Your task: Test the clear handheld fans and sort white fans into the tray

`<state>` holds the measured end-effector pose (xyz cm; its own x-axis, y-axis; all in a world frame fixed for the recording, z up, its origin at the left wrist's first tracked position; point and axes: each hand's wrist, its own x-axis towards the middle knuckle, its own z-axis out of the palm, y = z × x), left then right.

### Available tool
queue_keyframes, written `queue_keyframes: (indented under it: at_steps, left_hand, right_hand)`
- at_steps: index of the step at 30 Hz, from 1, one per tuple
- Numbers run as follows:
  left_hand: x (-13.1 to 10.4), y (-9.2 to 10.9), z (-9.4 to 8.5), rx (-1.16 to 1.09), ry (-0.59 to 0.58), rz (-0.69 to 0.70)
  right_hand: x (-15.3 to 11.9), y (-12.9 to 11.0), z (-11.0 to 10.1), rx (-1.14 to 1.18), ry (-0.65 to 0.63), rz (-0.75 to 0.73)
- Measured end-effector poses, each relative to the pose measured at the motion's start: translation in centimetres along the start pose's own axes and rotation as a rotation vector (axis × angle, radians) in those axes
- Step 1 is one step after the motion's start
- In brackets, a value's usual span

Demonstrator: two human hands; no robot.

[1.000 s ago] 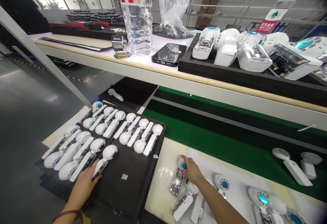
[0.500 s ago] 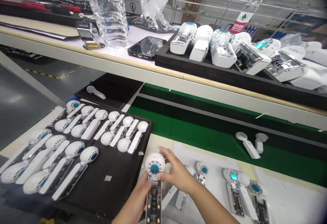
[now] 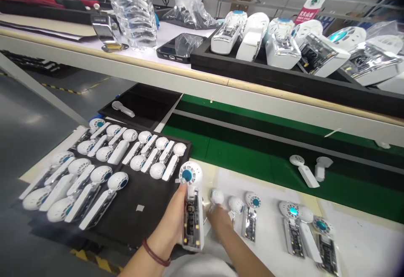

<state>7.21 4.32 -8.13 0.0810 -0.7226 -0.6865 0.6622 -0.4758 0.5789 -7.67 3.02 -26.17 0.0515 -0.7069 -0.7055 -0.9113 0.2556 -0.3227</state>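
The left hand (image 3: pixel 173 207) pinches a fan (image 3: pixel 193 222) near its neck, thumb against the head, the handle pointing back toward the body; that one-handed hold could let it twist or slip if the thumb eases. The right hand (image 3: pixel 219 219) is at a second fan (image 3: pixel 217 195) on the table (image 3: pixel 362 247), blurred, so I cannot tell whether its fingers pinch it; a hurried reach there could knock the third fan (image 3: pixel 251 220) just beside. Leftward, the tray (image 3: pixel 126 220) holds packed fans (image 3: pixel 104 197), which a swinging handle could scuff. Above, the phone (image 3: pixel 173 49) lies near the shelf's (image 3: pixel 214 84) front edge, where a jolt could slide it off.
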Motion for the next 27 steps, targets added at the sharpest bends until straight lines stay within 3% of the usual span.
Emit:
queue_keyframes:
  at_steps: [4,7,12,16,20,27]
  left_hand:
    - [-1.5,1.9,1.0,-0.030,-0.136,0.030]
    - [-2.6,3.3,1.5,-0.025,-0.180,0.040]
    - [-3.4,4.6,2.0,-0.009,-0.220,0.064]
    - [-3.3,4.7,1.9,-0.030,-0.245,0.072]
    - [-3.3,4.6,1.8,-0.045,-0.253,0.082]
    - [-4.2,4.8,2.3,-0.022,-0.240,-0.022]
  right_hand:
    - [2.3,-0.6,-0.7,0.138,0.015,0.024]
    - [2.5,-0.2,-1.8,0.333,-0.076,-0.060]
    - [-0.4,0.3,-3.3,0.811,-0.373,-0.210]
    - [-3.6,-1.0,-5.1,1.124,-0.497,-0.271]
    - [-5.8,-3.4,-7.0,1.310,-0.472,-0.251]
    - [-9.2,-6.0,-9.1,1.387,-0.274,-0.140]
